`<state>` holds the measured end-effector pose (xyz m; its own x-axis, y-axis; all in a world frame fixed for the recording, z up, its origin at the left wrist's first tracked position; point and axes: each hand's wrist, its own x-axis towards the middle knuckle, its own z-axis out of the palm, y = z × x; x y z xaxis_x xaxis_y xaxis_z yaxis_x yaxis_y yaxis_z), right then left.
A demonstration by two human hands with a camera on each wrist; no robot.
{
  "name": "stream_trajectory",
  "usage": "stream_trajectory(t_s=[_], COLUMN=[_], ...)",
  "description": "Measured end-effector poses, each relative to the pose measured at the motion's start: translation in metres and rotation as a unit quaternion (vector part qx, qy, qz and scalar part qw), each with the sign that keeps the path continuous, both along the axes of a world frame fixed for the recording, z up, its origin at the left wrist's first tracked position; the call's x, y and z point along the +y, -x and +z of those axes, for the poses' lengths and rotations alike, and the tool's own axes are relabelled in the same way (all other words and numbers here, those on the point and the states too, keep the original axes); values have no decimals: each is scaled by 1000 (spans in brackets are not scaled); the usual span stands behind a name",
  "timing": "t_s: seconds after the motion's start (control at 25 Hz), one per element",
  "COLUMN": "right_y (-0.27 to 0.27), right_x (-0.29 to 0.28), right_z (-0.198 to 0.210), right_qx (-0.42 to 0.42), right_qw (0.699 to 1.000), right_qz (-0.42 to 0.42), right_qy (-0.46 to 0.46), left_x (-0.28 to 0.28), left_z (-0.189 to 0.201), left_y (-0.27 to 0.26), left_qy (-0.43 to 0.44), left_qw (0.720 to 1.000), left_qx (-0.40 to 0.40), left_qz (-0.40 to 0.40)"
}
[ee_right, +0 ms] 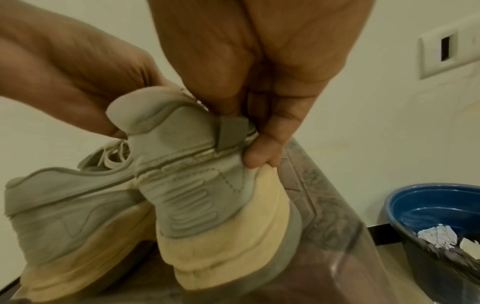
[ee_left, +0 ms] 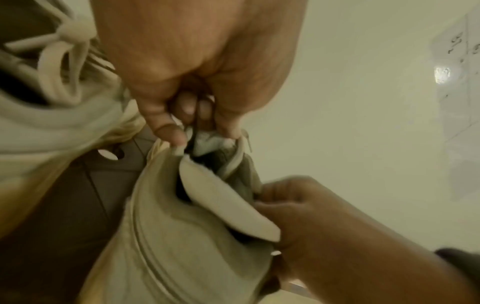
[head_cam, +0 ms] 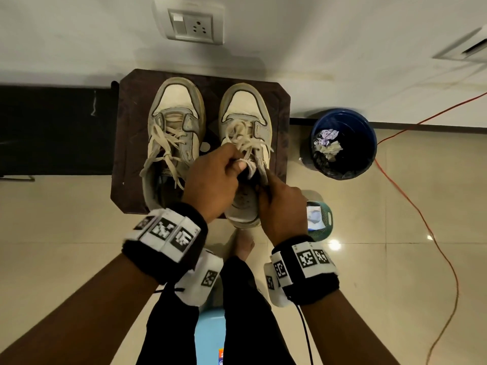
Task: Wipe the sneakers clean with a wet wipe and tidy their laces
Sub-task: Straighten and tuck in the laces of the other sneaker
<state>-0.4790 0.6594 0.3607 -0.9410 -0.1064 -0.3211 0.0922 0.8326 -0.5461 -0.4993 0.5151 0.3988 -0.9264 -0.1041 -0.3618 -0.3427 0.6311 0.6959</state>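
Observation:
Two worn grey-and-cream sneakers stand side by side on a dark brown stool (head_cam: 135,101), toes pointing away from me. The left sneaker (head_cam: 175,101) lies untouched, its cream laces (head_cam: 163,146) loose and spread. My left hand (head_cam: 238,164) pinches the top of the right sneaker's (head_cam: 243,106) tongue (ee_left: 207,142), where a whitish label shows. My right hand (head_cam: 263,185) grips that shoe's collar on the right side, thumb (ee_right: 262,156) pressed against the heel panel (ee_right: 182,185). The right sneaker's laces (head_cam: 245,138) lie tangled above the tongue. No wet wipe is plainly visible in either hand.
A blue bin (head_cam: 366,122) holding crumpled wipes stands on the floor to the right of the stool. An orange cable (head_cam: 421,214) runs across the tiles beyond it. A green pack (head_cam: 325,219) lies by my right wrist. A wall socket (head_cam: 193,26) is behind the stool.

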Motion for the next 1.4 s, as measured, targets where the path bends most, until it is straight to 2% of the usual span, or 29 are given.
stream_trajectory(t_s=[0.04, 0.08, 0.16, 0.24, 0.36, 0.44, 0.64, 0.72, 0.88, 1.04, 1.24, 1.4], right_y=[1, 3, 1, -9, -34, -41, -36, -30, 3, 17, 8, 8], right_x=[1, 2, 6, 11, 8, 5, -4, -9, -18, -24, -27, -39], right_z=[1, 4, 14, 29, 41, 37, 29, 39, 52, 58, 65, 59], right_qx=[-7, -17, -16, 57, 91, 92, 107, 83, -17, -34, -20, -47], right_qw=[1000, 1000, 1000, 998, 987, 977, 966, 967, 962, 926, 889, 915], right_qz=[1, -1, -5, 6, 116, 187, 234, 229, 230, 342, 429, 362], right_qy=[14, 24, 18, 13, 57, 45, -31, -75, -148, -157, -157, -169], left_x=[-4, -7, -9, -7, -7, -7, -7, -6, -4, -1, -3, -6], left_z=[2, 4, 8, 10, 8, 9, 16, 18, 22, 24, 22, 18], left_y=[5, 9, 15, 17, 14, 13, 13, 12, 10, 10, 11, 14], left_qy=[-31, -24, 46, 99, 124, 116, 116, 121, 141, 151, 108, 89], left_qw=[999, 999, 995, 986, 981, 982, 982, 979, 977, 979, 986, 988], left_qx=[-20, -37, -45, -30, -15, -7, -10, -6, -6, -22, -32, -38], left_qz=[9, -11, -80, -130, -150, -147, -149, -162, -162, -134, -123, -120])
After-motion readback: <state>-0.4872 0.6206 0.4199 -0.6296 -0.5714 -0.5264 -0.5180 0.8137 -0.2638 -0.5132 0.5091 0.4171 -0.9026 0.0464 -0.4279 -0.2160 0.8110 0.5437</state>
